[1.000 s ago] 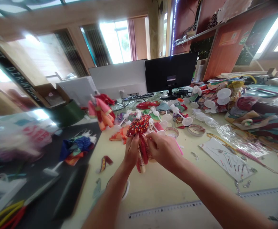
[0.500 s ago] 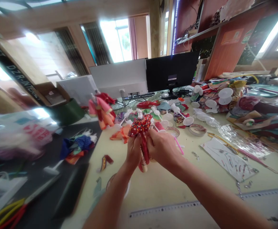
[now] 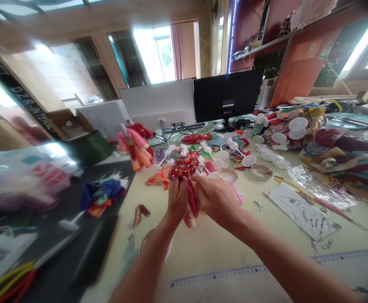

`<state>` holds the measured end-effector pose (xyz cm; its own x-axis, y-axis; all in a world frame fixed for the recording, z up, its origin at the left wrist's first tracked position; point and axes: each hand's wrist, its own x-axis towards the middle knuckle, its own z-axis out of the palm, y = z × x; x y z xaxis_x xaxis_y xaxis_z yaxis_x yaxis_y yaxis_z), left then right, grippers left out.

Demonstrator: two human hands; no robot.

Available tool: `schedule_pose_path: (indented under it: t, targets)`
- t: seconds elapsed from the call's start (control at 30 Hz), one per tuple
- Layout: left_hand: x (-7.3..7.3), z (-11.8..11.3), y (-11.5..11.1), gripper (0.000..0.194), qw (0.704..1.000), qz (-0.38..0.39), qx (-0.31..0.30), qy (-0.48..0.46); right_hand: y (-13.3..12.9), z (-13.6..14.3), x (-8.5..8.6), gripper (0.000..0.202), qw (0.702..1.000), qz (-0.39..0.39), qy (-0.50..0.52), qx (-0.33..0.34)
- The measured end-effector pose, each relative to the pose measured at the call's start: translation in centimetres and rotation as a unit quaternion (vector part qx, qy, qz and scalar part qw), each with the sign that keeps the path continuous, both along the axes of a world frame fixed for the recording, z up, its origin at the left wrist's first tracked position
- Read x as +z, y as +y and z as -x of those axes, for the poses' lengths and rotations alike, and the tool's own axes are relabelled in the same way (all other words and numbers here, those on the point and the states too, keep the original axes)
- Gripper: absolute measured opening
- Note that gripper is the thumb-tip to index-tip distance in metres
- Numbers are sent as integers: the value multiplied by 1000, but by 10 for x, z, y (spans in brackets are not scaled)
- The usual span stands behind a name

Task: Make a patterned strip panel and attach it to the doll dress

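Observation:
A small doll in a red robe (image 3: 192, 198) with a patterned red and gold collar (image 3: 184, 165) is held up over the pale table. My left hand (image 3: 178, 195) is closed on its left side, just under the collar. From the right, my right hand (image 3: 210, 191) pinches the red cloth near the doll's chest. The fingertips are partly hidden behind the knuckles and cloth. Behind the collar lie several white doll figures on stands (image 3: 233, 144) among coloured fabric. A small patterned strip (image 3: 138, 214) lies on the table to the left.
A pink-robed doll (image 3: 133, 145) stands at the back left, before two monitors (image 3: 228, 94). On the right are a card of small ornaments (image 3: 303, 208) and tape rolls (image 3: 261, 171). A clear ruler (image 3: 218, 275) crosses the front; scissors (image 3: 41, 261) lie on the black surface at left.
My right hand has shifted slightly down and turned a little against the doll's front. The collar tilts a bit further left. My left hand keeps its hold.

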<state>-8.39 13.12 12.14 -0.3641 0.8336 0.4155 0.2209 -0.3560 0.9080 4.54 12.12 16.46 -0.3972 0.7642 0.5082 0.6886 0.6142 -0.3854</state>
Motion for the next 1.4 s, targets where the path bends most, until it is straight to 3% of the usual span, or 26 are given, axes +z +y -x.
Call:
schedule_pose_path:
  t: [0.3,1.17,1.4]
  targets:
    - [2,-2,-1,12,1000,5,4,12,3,6,-6,25,997,-37,56,-26]
    - [3,-3,-1,12,999,-20,-8,33,9,16,-9,19,996,-69,18,-61]
    - [3,-4,-2,14,998,-24,-1,52,8,13,-11,20,996,-78,14,-30]
